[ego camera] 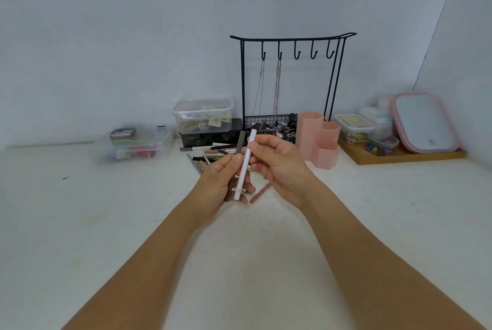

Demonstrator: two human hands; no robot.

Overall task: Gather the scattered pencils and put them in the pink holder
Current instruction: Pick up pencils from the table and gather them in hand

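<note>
Both hands meet above the middle of the white table. My left hand grips a brown pencil and the lower part of a white pencil, both held upright. My right hand pinches the white pencil near its top. A reddish-brown pencil lies on the table under my hands. Several more pencils lie scattered behind my left hand. The pink holder, with hexagonal cups, stands to the right of my right hand.
A black wire rack with hooks and chains stands behind the holder. Clear plastic boxes sit at the left, a stacked clear box beside the rack. A wooden tray with small containers and a pink mirror stands right.
</note>
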